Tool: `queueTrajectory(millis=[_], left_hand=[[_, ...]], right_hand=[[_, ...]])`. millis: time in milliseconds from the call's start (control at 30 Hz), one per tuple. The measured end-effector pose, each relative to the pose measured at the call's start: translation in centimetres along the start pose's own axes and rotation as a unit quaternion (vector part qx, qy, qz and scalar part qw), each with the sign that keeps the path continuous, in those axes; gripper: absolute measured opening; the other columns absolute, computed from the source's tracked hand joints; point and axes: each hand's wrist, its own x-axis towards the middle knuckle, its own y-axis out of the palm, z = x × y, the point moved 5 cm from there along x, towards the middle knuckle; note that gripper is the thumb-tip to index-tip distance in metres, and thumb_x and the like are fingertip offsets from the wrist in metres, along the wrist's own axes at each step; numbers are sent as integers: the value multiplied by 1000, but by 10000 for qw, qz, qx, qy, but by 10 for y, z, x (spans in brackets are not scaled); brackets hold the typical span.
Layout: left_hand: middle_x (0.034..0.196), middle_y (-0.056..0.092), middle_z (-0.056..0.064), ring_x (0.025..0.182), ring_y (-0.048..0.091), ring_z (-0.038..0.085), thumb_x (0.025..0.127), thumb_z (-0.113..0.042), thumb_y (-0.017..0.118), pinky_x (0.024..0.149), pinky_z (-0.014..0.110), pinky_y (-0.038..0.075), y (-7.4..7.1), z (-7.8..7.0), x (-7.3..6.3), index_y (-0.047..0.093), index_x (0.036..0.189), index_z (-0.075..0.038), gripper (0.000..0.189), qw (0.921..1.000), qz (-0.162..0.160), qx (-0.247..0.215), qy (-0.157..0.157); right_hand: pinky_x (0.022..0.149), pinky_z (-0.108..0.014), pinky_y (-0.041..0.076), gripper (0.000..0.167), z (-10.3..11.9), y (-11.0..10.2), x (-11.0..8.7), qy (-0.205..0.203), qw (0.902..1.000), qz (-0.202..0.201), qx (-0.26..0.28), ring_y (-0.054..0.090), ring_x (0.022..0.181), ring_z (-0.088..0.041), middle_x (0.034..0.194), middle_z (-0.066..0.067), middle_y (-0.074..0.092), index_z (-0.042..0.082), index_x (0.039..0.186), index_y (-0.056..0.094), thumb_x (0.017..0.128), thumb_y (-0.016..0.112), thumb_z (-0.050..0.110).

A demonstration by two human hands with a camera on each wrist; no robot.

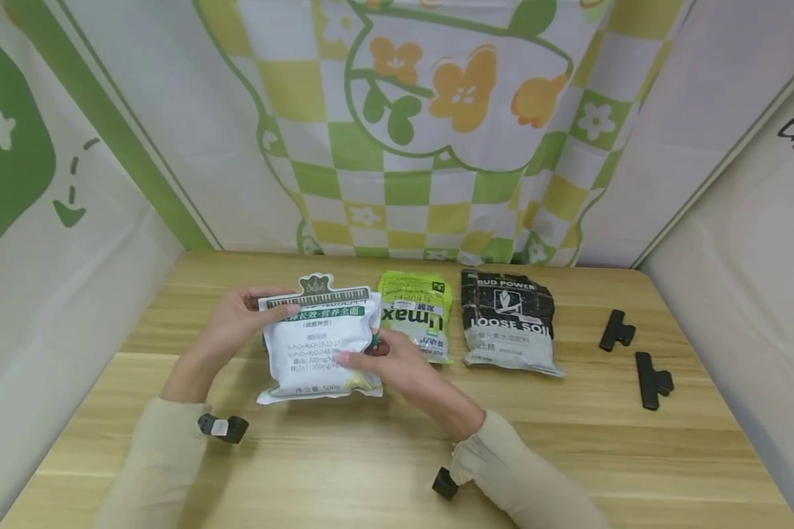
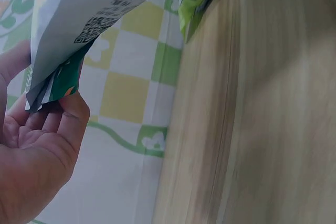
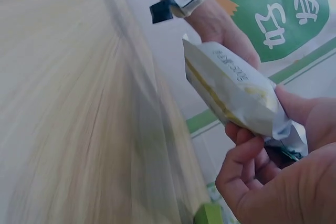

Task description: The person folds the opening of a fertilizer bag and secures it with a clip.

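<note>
A white bag (image 1: 317,353) printed with green and grey writing and marked 500g is held up over the table between both hands. My left hand (image 1: 228,327) grips its upper left corner, thumb across the front and fingers behind. In the left wrist view, a green flap (image 2: 65,80) of the bag shows by the fingers of that hand. My right hand (image 1: 403,367) pinches the bag's right edge, with the thumb in front and curled fingers behind it. Along the bag's top runs a striped dark bar (image 1: 317,297) with a crown-shaped piece (image 1: 315,284) rising above it.
Behind the held bag lies a lime-green bag (image 1: 437,294), partly hidden. A black and grey bag (image 1: 508,323) lettered LOOSE SOIL lies to its right. Two black clips (image 1: 615,330) lie near the right side of the wooden table (image 1: 344,470). Patterned curtains (image 1: 410,184) hang behind.
</note>
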Motion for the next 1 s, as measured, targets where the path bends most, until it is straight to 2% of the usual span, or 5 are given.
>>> queueTrajectory(millis=[133,367,600,833,1000], left_hand=[[100,67,-13,100,49,14,92,-44,81,76,28,42,-10,6,9,69,136,-11,57,9997,-138,29,-221],[99,58,-6,96,40,14,92,-44,81,68,29,34,-21,17,23,65,140,-5,64,9988,-251,23,-431],[90,43,-3,85,35,18,91,-50,80,63,32,28,-27,29,35,67,139,-12,63,9966,-258,445,-638],[131,63,11,115,50,19,93,-51,78,87,26,45,-27,42,47,64,142,-12,65,9960,-145,456,-754],[144,59,19,133,49,32,91,-53,79,106,41,43,-30,52,54,61,145,-9,71,9951,-237,402,-868]], right_hand=[[99,-37,50,36,2,10,13,103,9979,-297,558,67,105,-17,112,-3,77,21,125,73,95,77,42],[64,-26,48,42,3,23,31,230,9917,-702,1056,60,74,-13,96,-4,77,13,122,73,104,60,49],[63,-23,48,38,-2,31,46,429,9890,-940,1063,62,72,-11,96,-7,77,8,122,72,107,56,39],[71,-20,50,37,-4,40,59,689,9871,-1071,972,64,81,-11,106,-12,78,1,124,70,108,54,30],[63,-19,49,37,-6,45,68,867,9860,-1145,851,61,74,-10,101,-11,77,-2,124,69,108,51,26]])
